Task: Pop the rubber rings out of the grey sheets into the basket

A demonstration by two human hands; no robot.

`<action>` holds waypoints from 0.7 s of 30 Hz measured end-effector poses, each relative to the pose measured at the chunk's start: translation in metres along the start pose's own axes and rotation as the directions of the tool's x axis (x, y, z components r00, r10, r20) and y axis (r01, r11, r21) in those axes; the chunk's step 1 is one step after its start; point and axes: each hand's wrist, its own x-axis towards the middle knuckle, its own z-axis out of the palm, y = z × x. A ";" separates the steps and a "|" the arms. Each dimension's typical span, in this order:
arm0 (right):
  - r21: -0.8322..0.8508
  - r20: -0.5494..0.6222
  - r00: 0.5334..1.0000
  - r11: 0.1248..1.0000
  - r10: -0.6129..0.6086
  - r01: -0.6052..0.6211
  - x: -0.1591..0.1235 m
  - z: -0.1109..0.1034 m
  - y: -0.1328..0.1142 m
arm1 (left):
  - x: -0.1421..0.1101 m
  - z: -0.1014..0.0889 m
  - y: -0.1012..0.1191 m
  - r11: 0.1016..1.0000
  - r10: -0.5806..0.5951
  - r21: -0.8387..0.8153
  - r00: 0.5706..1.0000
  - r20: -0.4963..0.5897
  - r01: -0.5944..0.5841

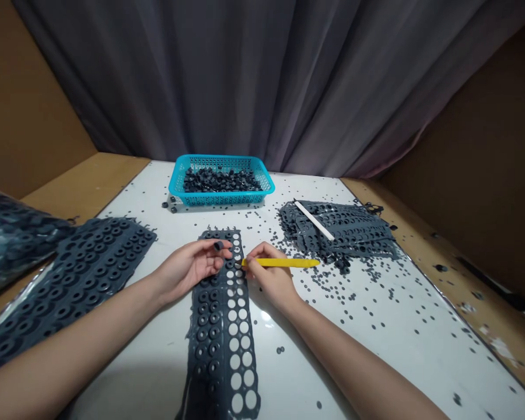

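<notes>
A dark grey rubber sheet [223, 326] lies lengthwise in front of me; ring-shaped parts fill its left rows, while the right rows show round holes. My left hand [196, 262] is over the sheet's upper part, its thumb and fingers closed on a small black rubber ring [219, 245]. From the right, my right hand [271, 277] grips a yellow pen-shaped tool [289, 263] that lies nearly level, its thin tip over the holes near my left fingertips. Whether the tip touches the sheet I cannot tell.
A blue basket [222, 197] of black rubber pieces stands at the back. More sheets with rings [91, 262] and a filled plastic bag [17, 239] lie left. At right, a white stick-like tool [314, 220] rests on stacked punched sheets [354, 230], with tiny black discs scattered around.
</notes>
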 end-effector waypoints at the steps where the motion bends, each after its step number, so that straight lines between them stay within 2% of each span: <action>1: -0.027 -0.006 1.000 1.000 0.005 -0.005 0.000 0.000 0.001 | 0.001 0.000 0.001 1.000 0.012 -0.013 1.000 -0.004 -0.012; 6: -0.179 0.002 1.000 0.984 -0.009 0.009 0.001 0.000 0.001 | 0.006 -0.003 0.001 0.993 0.119 0.030 0.991 -0.062 -0.118; 10: -0.210 0.023 1.000 0.978 -0.001 0.006 0.002 0.001 0.000 | 0.010 -0.006 -0.005 0.923 0.260 0.308 0.964 -0.049 -0.233; 13: -0.161 0.033 0.999 0.987 0.029 -0.024 0.003 0.000 -0.001 | 0.009 -0.008 -0.008 0.777 0.349 0.544 0.936 0.043 -0.315; 16: -0.116 0.051 0.997 0.992 0.050 -0.044 0.003 0.000 -0.002 | 0.006 -0.008 -0.007 0.617 0.394 0.695 0.909 0.134 -0.370; 21: -0.315 0.053 0.999 0.949 -0.007 0.023 0.006 0.002 -0.006 | 0.002 -0.003 -0.002 0.243 0.448 0.873 0.847 0.286 -0.423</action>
